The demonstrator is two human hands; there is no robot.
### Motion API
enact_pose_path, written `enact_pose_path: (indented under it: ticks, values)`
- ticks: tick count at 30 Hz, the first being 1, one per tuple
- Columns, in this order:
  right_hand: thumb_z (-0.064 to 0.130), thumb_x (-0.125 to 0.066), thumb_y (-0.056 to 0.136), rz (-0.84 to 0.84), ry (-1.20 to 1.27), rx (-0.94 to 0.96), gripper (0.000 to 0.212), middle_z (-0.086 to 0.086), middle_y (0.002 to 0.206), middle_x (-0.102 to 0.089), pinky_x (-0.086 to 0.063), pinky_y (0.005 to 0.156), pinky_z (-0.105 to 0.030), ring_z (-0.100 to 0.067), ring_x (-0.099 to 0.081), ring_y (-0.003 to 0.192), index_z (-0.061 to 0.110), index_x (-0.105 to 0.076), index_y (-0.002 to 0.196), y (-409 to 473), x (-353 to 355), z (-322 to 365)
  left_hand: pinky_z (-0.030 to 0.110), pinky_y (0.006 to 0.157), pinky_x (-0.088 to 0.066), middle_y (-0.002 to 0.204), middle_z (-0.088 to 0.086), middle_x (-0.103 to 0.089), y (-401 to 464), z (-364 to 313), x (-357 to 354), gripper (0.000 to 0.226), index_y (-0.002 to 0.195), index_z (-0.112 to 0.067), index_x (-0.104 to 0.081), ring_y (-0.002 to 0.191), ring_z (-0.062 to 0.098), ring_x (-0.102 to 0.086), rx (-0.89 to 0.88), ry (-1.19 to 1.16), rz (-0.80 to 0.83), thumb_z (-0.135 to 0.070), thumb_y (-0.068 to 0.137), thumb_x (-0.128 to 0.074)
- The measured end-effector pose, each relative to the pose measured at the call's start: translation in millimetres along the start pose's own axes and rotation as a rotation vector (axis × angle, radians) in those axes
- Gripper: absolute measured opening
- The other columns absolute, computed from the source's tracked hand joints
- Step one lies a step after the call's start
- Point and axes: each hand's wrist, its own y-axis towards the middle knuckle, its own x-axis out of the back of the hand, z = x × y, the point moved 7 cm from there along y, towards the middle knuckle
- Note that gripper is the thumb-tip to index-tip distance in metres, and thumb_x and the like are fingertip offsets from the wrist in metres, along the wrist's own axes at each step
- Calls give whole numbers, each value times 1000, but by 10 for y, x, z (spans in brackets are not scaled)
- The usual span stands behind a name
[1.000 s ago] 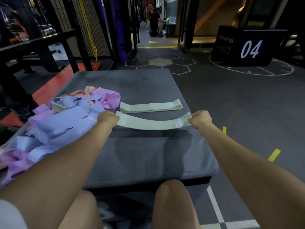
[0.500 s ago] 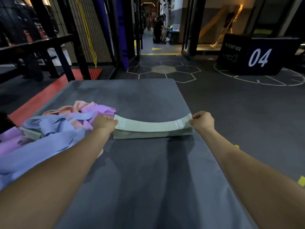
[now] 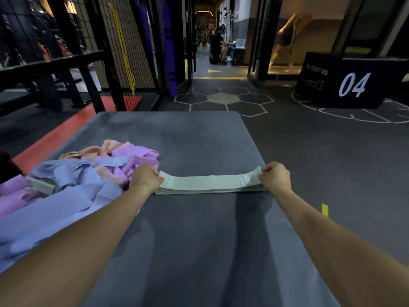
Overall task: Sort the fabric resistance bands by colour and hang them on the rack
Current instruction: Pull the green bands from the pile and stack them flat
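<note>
Spanning left hand (image 3: 145, 177) to right hand (image 3: 275, 177), green band (image 3: 208, 181)

Both forearms extend forward, left hand (image 3: 145, 178) and right hand (image 3: 275, 177) level, knuckles up, each with curled fingers pinching 1 end of the green band (image 3: 208, 181).

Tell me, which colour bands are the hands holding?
The green bands: left hand and right hand pinch the ends of that stack. The blue, purple and peach ones lie loose in the pile.

gym | plyo soft box (image 3: 352, 82) | floor markings (image 3: 223, 100) | rack (image 3: 73, 60)
</note>
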Motion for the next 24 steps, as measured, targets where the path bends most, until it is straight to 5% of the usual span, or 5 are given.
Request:
enact_pose_path:
  ticks: [4, 10, 13, 18, 24]
  values:
    - [19, -66, 85, 10, -309, 310, 42, -13, 128, -44, -37, 94, -36, -32, -38, 122, 7, -52, 122, -53, -53, 270, 33, 91, -42, 109, 14, -59, 93, -112, 35, 39, 105, -5, -59, 110, 31, -54, -225, 43, 22, -21, 74, -76]
    - [46, -70, 78, 439, -665, 693, 85, -4, 149, -31, -28, 108, -35, -27, -32, 135, 19, -27, 146, -311, -637, 667, 24, 103, -30, 146, 3, -35, 18, -206, -90, 91, 143, -17, -32, 132, 20, -37, -410, 297, 343, -28, 68, -82]
    - [49, -68, 79, 521, -778, 648, 85, -5, 148, -34, -29, 108, -36, -27, -35, 134, 20, -25, 147, -241, -725, 587, 24, 104, -31, 143, 5, -40, 22, -139, -165, 90, 143, -15, -32, 130, 21, -40, -412, 347, 373, -24, 69, -82]
    - [44, -69, 80, 531, -728, 628, 65, -7, 128, -44, -37, 96, -33, -27, -46, 118, 19, -44, 135, -156, -682, 502, 22, 67, -35, 97, -2, -52, 53, -93, -213, 41, 108, -16, -56, 89, 15, -49, -444, 290, 394, -11, 73, -77]
    - [43, -66, 83, 506, -760, 618, 68, -7, 136, -41, -36, 103, -36, -27, -42, 125, 19, -37, 140, -200, -701, 505, 22, 85, -36, 126, 4, -48, -3, -103, -213, 65, 132, -16, -44, 104, 16, -48, -453, 323, 358, -13, 75, -75]
